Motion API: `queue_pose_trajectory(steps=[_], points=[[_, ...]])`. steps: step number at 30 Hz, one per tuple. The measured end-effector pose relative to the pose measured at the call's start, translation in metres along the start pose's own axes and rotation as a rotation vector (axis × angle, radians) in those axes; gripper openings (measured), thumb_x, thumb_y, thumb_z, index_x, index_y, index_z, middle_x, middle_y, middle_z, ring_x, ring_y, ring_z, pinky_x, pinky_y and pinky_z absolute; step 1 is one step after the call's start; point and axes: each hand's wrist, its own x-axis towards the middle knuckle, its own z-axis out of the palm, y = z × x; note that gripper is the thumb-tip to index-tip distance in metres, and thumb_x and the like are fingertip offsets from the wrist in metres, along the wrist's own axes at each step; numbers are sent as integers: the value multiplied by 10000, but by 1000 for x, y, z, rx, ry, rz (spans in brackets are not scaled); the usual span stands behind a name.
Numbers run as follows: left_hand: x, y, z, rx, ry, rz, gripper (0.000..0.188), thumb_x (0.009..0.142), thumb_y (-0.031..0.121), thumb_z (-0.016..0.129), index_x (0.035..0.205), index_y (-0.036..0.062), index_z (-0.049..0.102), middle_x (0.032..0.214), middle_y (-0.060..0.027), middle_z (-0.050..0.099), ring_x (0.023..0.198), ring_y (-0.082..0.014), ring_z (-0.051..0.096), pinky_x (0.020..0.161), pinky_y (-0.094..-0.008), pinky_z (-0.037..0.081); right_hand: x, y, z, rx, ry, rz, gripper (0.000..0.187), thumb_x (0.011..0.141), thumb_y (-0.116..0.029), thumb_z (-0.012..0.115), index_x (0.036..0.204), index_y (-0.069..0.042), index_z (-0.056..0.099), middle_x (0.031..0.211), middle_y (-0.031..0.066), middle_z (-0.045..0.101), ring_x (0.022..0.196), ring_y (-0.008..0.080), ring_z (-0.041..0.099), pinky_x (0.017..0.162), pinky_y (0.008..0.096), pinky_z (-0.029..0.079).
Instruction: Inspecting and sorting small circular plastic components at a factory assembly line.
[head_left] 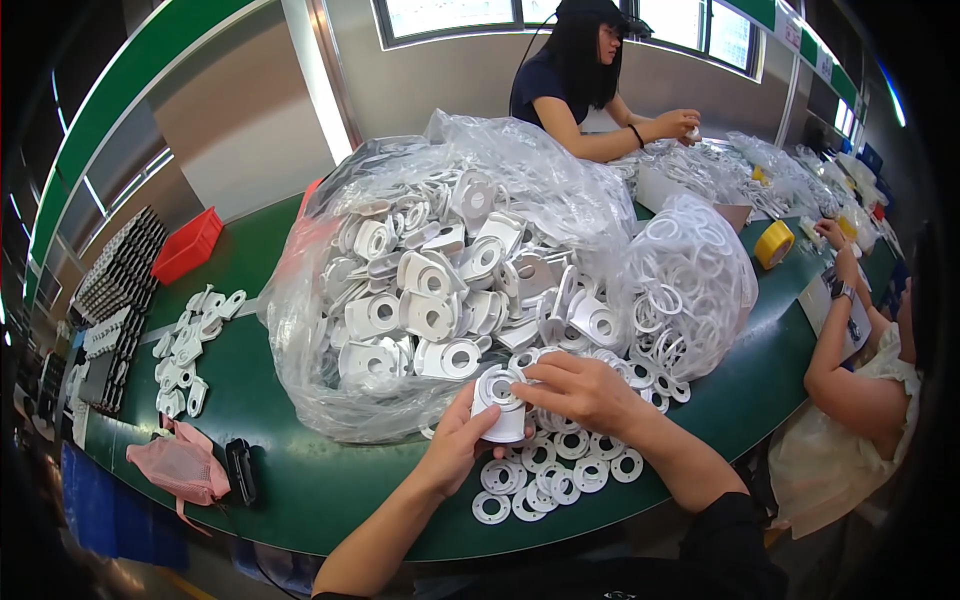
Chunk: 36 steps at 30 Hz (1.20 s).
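My left hand [455, 440] is closed around a white plastic part [503, 425] with a round hole at its upper end, thumb across its front. The fingers of my right hand [585, 392] are bent and pressed at the upper right of that part, by its hole. Whether a separate ring is between those fingertips is hidden. Below both hands, several flat white rings [541, 488] lie loosely on the green table [350, 490]. Just beyond my hands, a big clear plastic bag [300, 370] gapes open, heaped with similar white parts [430, 315].
To the right stands a clear bag of thin white rings [690, 270], with yellow tape [774, 244] behind it. Loose white parts [188, 345], a red bin [188, 245], stacked black trays [125, 262], a pink pouch [180, 462] and a black phone [241, 472] are left. Two co-workers sit nearby.
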Motion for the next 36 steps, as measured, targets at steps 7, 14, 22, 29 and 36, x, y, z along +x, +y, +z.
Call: queue_pose_trajectory(steps=[7,14,22,29,36], points=[[-3,-3,0,100,66,36,375,923,85,431,1286,40,345,1038,-92,596,814,-149,646,513,-175,438,2,0,2,43,40,-17,373,690,-50,599,1060,-86,616,946,65,594,865,230,594,660,313,527],[-2,-11,4,333,45,214,343,869,62,493,1207,12,454,1056,-78,596,818,-154,636,667,-248,500,3,-11,6,471,173,400,253,806,-95,635,1056,-50,639,902,88,620,786,223,583,662,305,468],[-9,-2,13,1016,140,405,266,862,187,585,1083,49,532,749,-171,615,664,-318,619,588,-341,464,3,-5,2,1033,-28,589,135,831,-14,601,953,1,655,847,44,605,758,82,563,654,215,434],[-3,-11,3,1201,185,649,162,838,145,544,739,25,498,627,-155,506,600,-331,520,537,-418,400,8,-23,4,643,-48,487,60,790,-80,615,815,-35,585,742,124,551,664,296,542,599,350,426],[-6,-15,8,891,246,590,118,887,144,508,836,37,514,634,-148,503,619,-321,530,545,-363,404,5,-28,10,841,198,635,115,807,-52,621,908,-4,599,772,52,598,717,141,557,662,246,437]])
